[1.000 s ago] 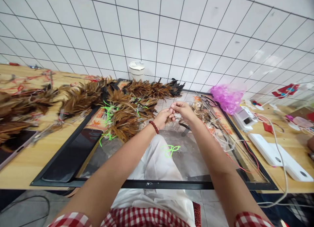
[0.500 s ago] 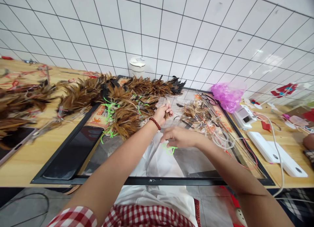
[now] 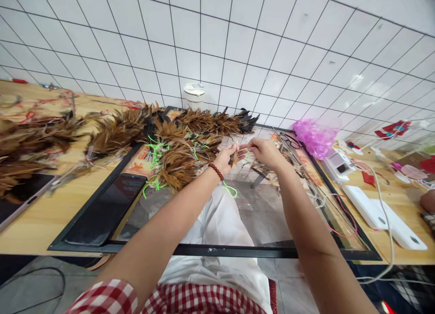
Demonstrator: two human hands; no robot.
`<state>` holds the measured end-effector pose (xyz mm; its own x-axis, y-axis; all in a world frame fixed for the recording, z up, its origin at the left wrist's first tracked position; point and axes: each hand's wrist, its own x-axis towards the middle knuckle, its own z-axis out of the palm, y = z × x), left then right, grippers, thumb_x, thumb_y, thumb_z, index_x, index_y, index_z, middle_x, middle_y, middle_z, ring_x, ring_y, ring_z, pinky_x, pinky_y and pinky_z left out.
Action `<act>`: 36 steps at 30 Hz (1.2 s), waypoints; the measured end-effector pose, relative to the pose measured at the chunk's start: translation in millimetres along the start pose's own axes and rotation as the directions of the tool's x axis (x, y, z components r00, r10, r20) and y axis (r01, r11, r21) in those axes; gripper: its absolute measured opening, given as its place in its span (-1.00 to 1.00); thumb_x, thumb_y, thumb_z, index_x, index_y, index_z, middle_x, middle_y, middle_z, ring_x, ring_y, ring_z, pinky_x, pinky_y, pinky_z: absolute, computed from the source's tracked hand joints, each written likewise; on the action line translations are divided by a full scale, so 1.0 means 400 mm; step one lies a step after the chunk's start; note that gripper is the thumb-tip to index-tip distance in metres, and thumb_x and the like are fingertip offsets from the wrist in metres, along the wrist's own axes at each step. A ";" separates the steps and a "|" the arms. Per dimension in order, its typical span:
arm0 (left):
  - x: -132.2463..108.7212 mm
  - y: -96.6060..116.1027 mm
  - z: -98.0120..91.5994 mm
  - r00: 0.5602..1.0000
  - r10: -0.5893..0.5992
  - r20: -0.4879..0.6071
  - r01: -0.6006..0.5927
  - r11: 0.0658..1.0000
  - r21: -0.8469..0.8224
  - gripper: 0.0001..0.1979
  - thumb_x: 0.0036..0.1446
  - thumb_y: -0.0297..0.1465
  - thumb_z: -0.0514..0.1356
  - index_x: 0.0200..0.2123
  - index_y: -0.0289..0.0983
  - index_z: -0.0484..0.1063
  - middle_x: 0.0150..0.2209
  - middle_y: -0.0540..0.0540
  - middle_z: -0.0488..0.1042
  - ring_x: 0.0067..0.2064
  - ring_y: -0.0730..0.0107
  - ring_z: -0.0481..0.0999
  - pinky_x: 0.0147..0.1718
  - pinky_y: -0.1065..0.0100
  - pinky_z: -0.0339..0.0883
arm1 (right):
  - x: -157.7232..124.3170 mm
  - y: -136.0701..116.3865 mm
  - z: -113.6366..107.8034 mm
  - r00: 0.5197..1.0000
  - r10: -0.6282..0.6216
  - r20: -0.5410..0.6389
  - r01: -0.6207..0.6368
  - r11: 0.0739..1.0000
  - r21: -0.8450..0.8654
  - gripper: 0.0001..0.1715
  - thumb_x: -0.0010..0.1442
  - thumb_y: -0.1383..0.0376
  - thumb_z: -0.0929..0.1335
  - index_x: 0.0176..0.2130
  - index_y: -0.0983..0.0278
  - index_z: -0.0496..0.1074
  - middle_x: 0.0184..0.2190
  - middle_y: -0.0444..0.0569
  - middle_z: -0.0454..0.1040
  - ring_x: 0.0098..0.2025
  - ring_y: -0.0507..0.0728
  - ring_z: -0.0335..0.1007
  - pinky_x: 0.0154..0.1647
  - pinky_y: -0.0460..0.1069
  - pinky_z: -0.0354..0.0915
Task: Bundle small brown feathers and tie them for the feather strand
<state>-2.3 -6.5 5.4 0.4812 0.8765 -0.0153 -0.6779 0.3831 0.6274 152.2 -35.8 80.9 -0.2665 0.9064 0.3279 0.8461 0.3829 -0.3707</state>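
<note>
White-tiled wall backs the worktop (image 3: 41, 221). Left hand (image 3: 226, 160) fingers are closed on the feather bunch (image 3: 234, 157), three o'clock of the feather pile (image 3: 176, 164). Right hand (image 3: 268, 152) fingers pinch the green cord (image 3: 231, 190). Binding is judged in hand; the cord needs tension.

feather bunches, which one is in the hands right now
The small tuft pinched by the left hand, with the right hand meeting it and a green cord hanging below. The bigger bunches lie flat on the table, untouched.
</note>
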 end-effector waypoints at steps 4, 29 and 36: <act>-0.005 0.001 -0.001 0.997 -0.051 0.066 0.048 0.998 0.045 -0.83 0.14 -0.44 0.16 -0.49 -0.33 0.29 -0.30 -0.14 0.50 -0.24 0.33 0.55 -0.13 0.25 0.38 | 0.029 -0.009 0.003 0.999 -0.020 -0.037 0.022 0.999 0.045 -0.66 0.06 0.41 0.25 -0.18 0.27 0.49 -0.41 -0.08 0.52 -0.40 0.06 0.36 -0.31 -0.07 0.20; -0.016 0.002 0.008 0.936 -0.221 0.276 0.111 0.925 0.364 -0.72 0.10 -0.31 0.21 -0.52 -0.34 0.25 -0.62 0.10 0.13 -0.69 0.74 -0.06 -0.69 0.59 -0.12 | 0.016 0.058 0.000 0.981 -0.026 0.193 0.035 0.998 -0.044 -0.70 0.12 0.40 0.22 -0.29 0.31 0.53 -0.40 -0.03 0.53 -0.36 0.06 0.35 -0.30 -0.10 0.17; 0.008 -0.014 0.008 0.995 0.102 -0.020 -0.076 0.843 0.532 -0.72 0.15 -0.31 0.12 -0.55 -0.32 0.24 -0.63 0.09 0.15 -0.67 0.67 0.00 -0.67 0.51 -0.15 | -0.002 -0.053 -0.028 0.930 0.019 0.367 0.099 0.949 -0.299 -0.70 -0.02 0.43 0.24 -0.39 0.24 0.53 -0.49 -0.04 0.52 -0.46 0.06 0.29 -0.47 -0.08 0.01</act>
<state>4.8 -6.6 4.3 0.3983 0.9166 0.0336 -0.3123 0.1011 0.9446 139.5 -46.5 98.3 -0.4016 0.9156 -0.0212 0.9147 0.3998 -0.0597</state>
